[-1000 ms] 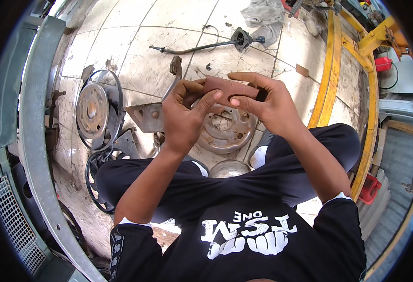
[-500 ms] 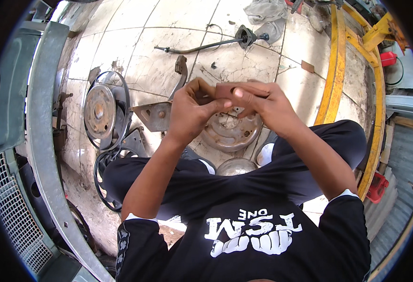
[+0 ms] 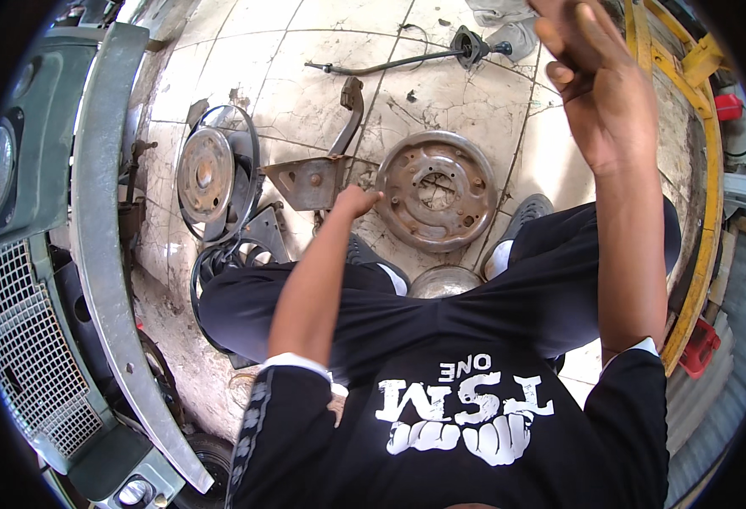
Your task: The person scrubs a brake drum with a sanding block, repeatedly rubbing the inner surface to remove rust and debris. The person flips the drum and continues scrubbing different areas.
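The brown sheet (image 3: 570, 38) is up in the right hand (image 3: 615, 106), pinched between thumb and fingers at the top edge of the view — well apart from the left hand (image 3: 358, 202). The left hand is low, its fingers curled, its tips at the left rim of the round plate (image 3: 435, 154); whether it grips the rim or only touches it, I cannot tell. The plate lies flat on the tiled floor (image 3: 322, 119), in front of the shoes. Just left of it sits the pedal bracket (image 3: 305, 185) — farther left, a rusty disc (image 3: 206, 174). Beyond the plate lies a lever (image 3: 390, 64).
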Demonstrator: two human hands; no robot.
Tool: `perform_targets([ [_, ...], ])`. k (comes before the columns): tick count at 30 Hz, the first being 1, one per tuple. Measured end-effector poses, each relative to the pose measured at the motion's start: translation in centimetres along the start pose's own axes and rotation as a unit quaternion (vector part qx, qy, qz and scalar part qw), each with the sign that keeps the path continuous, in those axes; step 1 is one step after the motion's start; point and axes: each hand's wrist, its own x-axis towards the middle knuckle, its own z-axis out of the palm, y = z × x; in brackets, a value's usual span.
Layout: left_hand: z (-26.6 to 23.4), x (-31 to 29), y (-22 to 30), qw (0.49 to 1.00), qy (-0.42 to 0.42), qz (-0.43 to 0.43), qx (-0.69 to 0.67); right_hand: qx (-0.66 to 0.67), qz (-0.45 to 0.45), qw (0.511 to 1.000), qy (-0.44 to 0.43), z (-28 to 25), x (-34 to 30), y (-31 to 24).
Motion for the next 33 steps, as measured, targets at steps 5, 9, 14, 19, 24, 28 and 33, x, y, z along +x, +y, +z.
perform_targets([
  [5, 10.5, 3.7, -0.5, 0.891, 0.051, -0.183, -0.413, 0.042, 0.048, 0.998, 0.011, -1.0, 1.3, 0.0],
  [9, 13.9, 2.1, 0.4, 0.839, 0.105, -0.182, -0.501, 0.077, 0.007, 0.996, 0.034, -2.3, 1.9, -0.8],
  [14, 12.9, 0.1, -0.2, 0.891, 0.191, -0.118, -0.395, 0.147, -0.003, 0.989, 0.016, -4.6, 3.4, -1.8],
  [19, 6.0, -6.0, 4.0, 0.916, 0.336, 0.018, -0.216, 0.108, 0.065, 0.968, -0.218, -2.6, 0.8, -2.9],
  [24, -0.8, -13.6, 6.8, 0.894, 0.387, 0.113, -0.193, 0.132, 0.169, 0.931, -0.296, -2.9, 0.3, -1.8],
  [28, -1.6, -18.3, 7.5, 0.880, 0.429, 0.142, -0.146, 0.022, 0.116, 0.952, -0.282, -3.8, -0.7, -0.4],
  [33, -0.8, -20.5, 5.4, 0.876, 0.421, 0.199, -0.125, 0.027, 0.163, 0.948, -0.270, -4.9, -1.8, 0.5],
])
